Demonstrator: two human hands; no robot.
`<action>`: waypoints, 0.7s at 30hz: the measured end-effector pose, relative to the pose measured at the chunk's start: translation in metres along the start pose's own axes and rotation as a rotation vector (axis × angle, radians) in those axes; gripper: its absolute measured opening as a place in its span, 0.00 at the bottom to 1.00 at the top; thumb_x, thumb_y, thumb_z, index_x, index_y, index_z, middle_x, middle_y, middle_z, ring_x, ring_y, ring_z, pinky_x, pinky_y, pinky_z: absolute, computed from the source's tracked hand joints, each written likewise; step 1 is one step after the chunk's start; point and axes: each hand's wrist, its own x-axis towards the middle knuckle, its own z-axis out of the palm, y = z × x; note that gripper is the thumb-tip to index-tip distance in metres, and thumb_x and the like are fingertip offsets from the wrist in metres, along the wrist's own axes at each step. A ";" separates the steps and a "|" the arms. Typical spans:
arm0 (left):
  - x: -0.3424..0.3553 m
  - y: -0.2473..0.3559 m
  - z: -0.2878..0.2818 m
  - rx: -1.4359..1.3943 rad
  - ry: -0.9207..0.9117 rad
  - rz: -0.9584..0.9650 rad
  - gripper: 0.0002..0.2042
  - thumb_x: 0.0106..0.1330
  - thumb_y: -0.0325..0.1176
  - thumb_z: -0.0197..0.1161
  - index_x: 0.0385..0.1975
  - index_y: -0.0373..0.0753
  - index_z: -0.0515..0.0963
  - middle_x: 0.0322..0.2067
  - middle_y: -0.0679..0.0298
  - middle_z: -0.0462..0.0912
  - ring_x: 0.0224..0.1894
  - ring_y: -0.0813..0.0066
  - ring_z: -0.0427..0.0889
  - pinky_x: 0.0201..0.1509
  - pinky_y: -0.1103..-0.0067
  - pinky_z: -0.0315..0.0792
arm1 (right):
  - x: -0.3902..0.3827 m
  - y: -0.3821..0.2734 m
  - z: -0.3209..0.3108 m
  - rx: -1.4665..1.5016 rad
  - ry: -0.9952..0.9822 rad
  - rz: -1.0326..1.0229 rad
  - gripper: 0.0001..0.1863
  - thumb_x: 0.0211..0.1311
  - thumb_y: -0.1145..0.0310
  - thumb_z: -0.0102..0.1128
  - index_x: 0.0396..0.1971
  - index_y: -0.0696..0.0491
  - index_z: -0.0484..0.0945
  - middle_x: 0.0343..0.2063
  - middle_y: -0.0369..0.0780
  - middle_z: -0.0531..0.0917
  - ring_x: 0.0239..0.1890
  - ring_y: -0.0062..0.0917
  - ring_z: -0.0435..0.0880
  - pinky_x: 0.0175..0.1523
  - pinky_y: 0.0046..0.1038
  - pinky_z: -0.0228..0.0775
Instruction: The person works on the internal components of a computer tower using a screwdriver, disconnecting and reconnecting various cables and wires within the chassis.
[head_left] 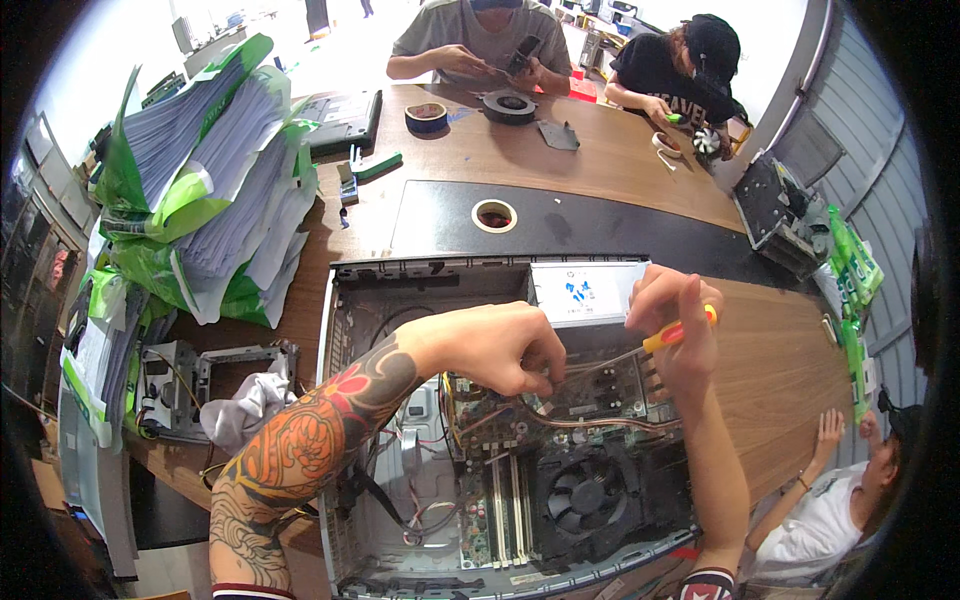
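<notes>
An open desktop computer case (332, 400) lies flat in front of me, its insides showing. My right hand (680, 335) grips a screwdriver (662, 340) with a yellow and red handle. The shaft slants down to the left, toward the circuit board (600, 395). Over that board my left hand (510, 352) has its fingers curled, the tips pinched together near the wires. Whatever they hold, if anything, is hidden. A silver power supply (580, 293) fills the far right corner of the case. Nearer me are a black cooling fan (582, 498) and pale memory slots (508, 510).
Stacked papers in green wrap (210, 190) rise at the left, above a metal frame with a grey cloth (250, 408). Tape rolls (494, 216) and a blower fan (509, 106) lie farther back. Two people work across the table; another sits at the lower right (835, 500).
</notes>
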 end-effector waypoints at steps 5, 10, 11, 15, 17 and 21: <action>0.002 0.002 -0.002 -0.017 -0.012 0.005 0.10 0.61 0.34 0.67 0.37 0.35 0.85 0.22 0.57 0.83 0.24 0.67 0.80 0.31 0.71 0.71 | -0.001 -0.002 -0.004 -0.045 -0.005 0.018 0.34 0.79 0.47 0.38 0.22 0.57 0.80 0.17 0.34 0.73 0.19 0.16 0.62 0.26 0.22 0.50; -0.003 -0.004 -0.002 -0.042 0.067 0.056 0.09 0.61 0.32 0.67 0.36 0.34 0.86 0.24 0.56 0.85 0.24 0.68 0.80 0.32 0.71 0.72 | -0.001 0.003 -0.005 -0.035 0.007 0.071 0.31 0.78 0.46 0.43 0.25 0.56 0.81 0.18 0.32 0.75 0.19 0.13 0.65 0.25 0.19 0.52; -0.005 -0.004 -0.003 -0.031 0.090 0.067 0.09 0.60 0.32 0.68 0.35 0.34 0.86 0.25 0.55 0.85 0.24 0.68 0.81 0.32 0.71 0.72 | 0.000 0.004 -0.005 0.010 0.017 0.113 0.30 0.77 0.46 0.46 0.27 0.56 0.82 0.18 0.31 0.75 0.19 0.12 0.67 0.25 0.18 0.54; -0.003 -0.004 -0.005 -0.101 0.135 0.142 0.08 0.60 0.31 0.68 0.34 0.34 0.85 0.22 0.56 0.83 0.23 0.70 0.79 0.30 0.73 0.70 | 0.002 0.003 -0.006 0.004 0.076 0.098 0.17 0.69 0.56 0.63 0.29 0.56 0.82 0.21 0.30 0.80 0.21 0.10 0.72 0.27 0.16 0.62; -0.005 0.003 -0.008 -0.102 0.207 0.118 0.07 0.60 0.31 0.69 0.32 0.34 0.85 0.19 0.59 0.81 0.21 0.73 0.75 0.28 0.75 0.68 | 0.003 0.000 0.000 -0.052 0.091 0.105 0.14 0.68 0.60 0.65 0.29 0.56 0.82 0.21 0.30 0.80 0.21 0.11 0.73 0.27 0.16 0.62; -0.009 0.006 -0.014 -0.018 0.328 0.084 0.05 0.59 0.29 0.69 0.31 0.34 0.85 0.18 0.61 0.79 0.20 0.76 0.72 0.27 0.77 0.67 | 0.005 -0.004 0.011 -0.140 0.127 0.228 0.11 0.67 0.64 0.67 0.28 0.56 0.82 0.19 0.30 0.80 0.21 0.11 0.74 0.26 0.17 0.62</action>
